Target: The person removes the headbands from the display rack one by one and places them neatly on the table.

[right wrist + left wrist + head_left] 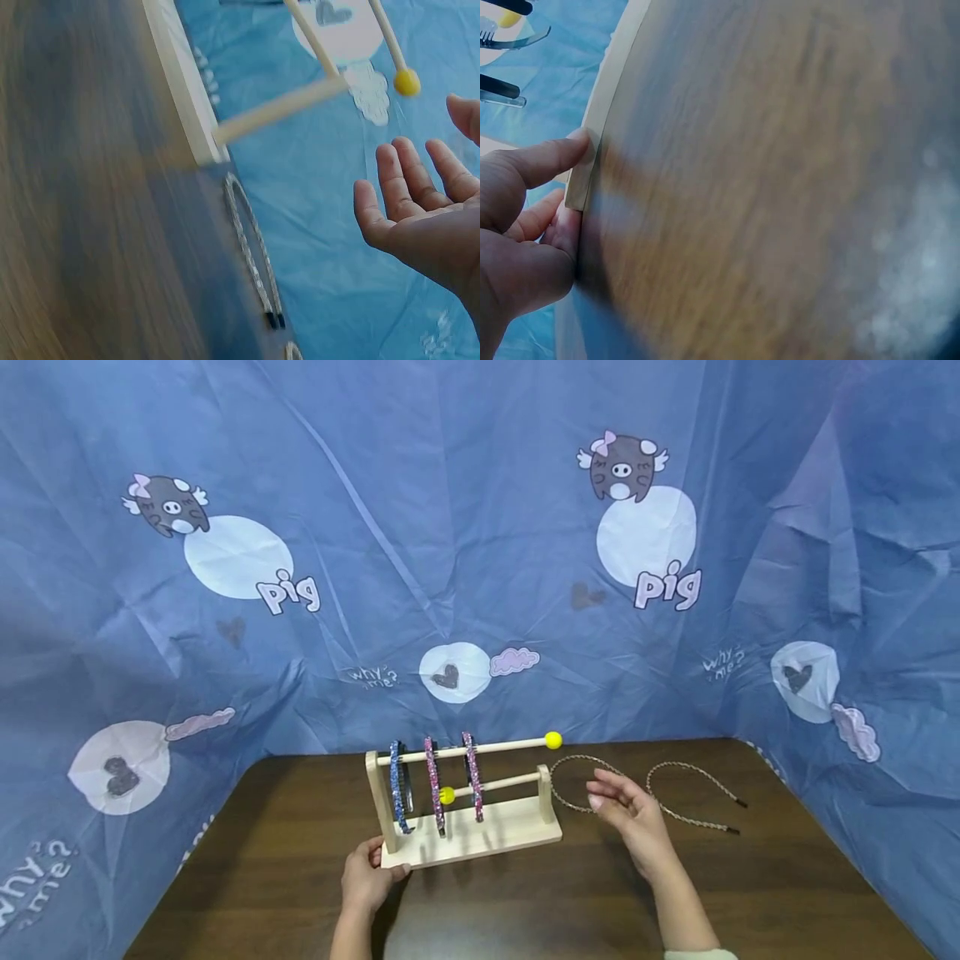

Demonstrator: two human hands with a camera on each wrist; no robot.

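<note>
A wooden headband stand [487,837] rests on the table, with two rods tipped by yellow balls. On its upper rod hang a glittery blue headband [396,787] at the left and two pink ones, a middle pink headband [432,777] and a right pink headband [472,772]. My left hand [366,878] grips the left end of the base, its thumb against the base edge [592,161]. To the right of the stand my right hand [633,818] is raised, holding nothing, with fingers [412,176] loosely extended.
Two braided headbands lie on the table at the right: a left braided headband [573,758], partly hidden by my right hand, and a right braided headband [697,768]. A blue printed cloth [480,527] hangs behind and beside the brown table [285,835].
</note>
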